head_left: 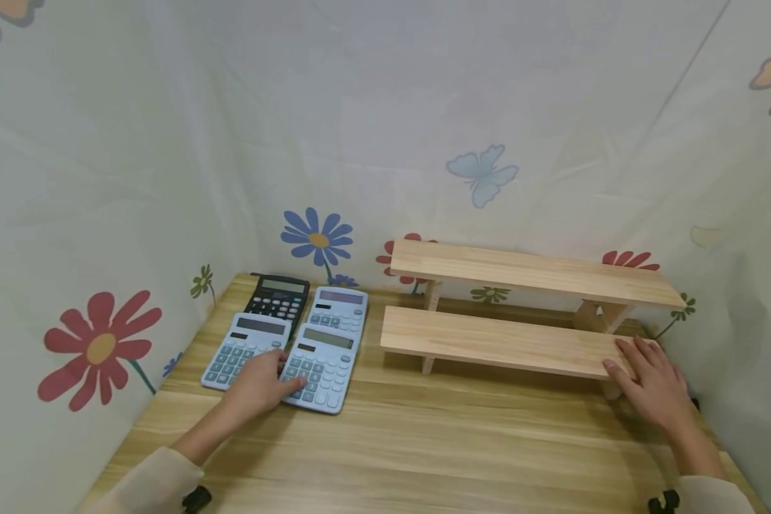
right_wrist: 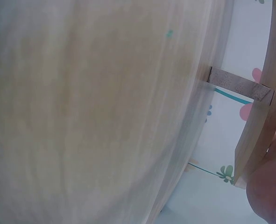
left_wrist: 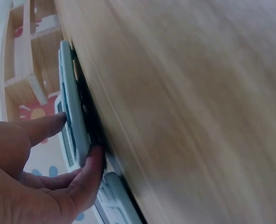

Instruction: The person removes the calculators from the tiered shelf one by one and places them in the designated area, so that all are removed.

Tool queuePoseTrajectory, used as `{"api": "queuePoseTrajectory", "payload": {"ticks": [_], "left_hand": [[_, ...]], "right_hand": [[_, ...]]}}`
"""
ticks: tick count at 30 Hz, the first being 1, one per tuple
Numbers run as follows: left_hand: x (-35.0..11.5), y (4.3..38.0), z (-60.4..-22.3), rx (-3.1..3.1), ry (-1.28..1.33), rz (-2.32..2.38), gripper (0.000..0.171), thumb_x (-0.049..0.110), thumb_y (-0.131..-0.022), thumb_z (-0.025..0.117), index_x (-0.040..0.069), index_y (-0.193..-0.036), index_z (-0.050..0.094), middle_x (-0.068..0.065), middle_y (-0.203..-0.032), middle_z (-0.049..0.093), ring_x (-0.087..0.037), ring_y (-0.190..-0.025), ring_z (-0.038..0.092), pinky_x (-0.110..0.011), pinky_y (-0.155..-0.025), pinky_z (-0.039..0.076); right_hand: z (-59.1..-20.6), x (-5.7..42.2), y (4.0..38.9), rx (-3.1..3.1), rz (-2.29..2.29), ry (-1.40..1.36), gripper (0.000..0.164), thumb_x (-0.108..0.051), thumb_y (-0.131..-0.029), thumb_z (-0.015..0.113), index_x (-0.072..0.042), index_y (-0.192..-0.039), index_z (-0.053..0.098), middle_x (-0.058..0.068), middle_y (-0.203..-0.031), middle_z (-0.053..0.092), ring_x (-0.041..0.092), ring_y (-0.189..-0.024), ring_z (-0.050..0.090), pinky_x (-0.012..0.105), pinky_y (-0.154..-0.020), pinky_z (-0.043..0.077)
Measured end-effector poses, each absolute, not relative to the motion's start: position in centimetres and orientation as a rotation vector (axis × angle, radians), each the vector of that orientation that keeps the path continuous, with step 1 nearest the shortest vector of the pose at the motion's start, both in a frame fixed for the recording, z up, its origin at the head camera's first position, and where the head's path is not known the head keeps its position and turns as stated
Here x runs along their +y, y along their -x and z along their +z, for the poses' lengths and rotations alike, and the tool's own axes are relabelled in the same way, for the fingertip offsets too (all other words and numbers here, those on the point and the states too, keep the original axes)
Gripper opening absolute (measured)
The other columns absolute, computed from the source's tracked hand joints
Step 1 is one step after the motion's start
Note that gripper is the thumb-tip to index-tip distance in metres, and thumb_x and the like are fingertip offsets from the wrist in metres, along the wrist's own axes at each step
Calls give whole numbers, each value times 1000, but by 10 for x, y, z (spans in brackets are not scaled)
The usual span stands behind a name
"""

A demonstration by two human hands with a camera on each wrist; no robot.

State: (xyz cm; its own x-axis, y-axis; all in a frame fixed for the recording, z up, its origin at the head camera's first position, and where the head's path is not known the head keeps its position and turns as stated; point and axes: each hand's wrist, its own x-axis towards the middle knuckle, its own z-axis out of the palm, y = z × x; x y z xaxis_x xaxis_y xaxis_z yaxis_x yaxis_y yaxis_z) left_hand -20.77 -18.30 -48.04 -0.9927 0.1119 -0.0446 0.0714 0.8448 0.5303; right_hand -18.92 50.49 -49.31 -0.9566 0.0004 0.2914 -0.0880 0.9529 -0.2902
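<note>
In the head view my left hand pinches the left edge of a light blue calculator. The left wrist view has the thumb on the calculator's key side and a finger under its edge, with the calculator tilted up a little from the table. A second light blue calculator lies just left of that hand. On the right, my right hand rests on the right end of a two-tier wooden shelf's lower board. Part of that hand shows at the right edge of the right wrist view.
Behind the held calculator lies another light blue calculator, partly covered by it. A black calculator is at the back left. The shelf's upper board stands near the flowered curtain. Wood-grain table spreads out in front.
</note>
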Motion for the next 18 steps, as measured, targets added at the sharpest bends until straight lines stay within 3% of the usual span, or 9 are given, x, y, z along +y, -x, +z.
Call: {"api": "queuePoseTrajectory", "payload": {"ticks": [9, 18], "left_hand": [[-171, 206, -481, 3002, -193, 693, 69, 31, -92, 82, -19, -133, 59, -37, -129, 64, -53, -121, 61, -64, -102, 52], [-169, 205, -484, 3047, -237, 571, 67, 32, -91, 83, -18, -131, 61, -30, -111, 65, -41, -100, 68, -59, -91, 58]], "right_hand": [[-494, 505, 189, -2813, 442, -67, 67, -46, -109, 52, -2, -159, 40, 35, -164, 29, 58, -154, 14, 87, -108, 14], [-494, 506, 190, -2809, 435, -72, 68, -47, -109, 51, -3, -159, 40, 35, -164, 28, 57, -154, 14, 88, -107, 14]]}}
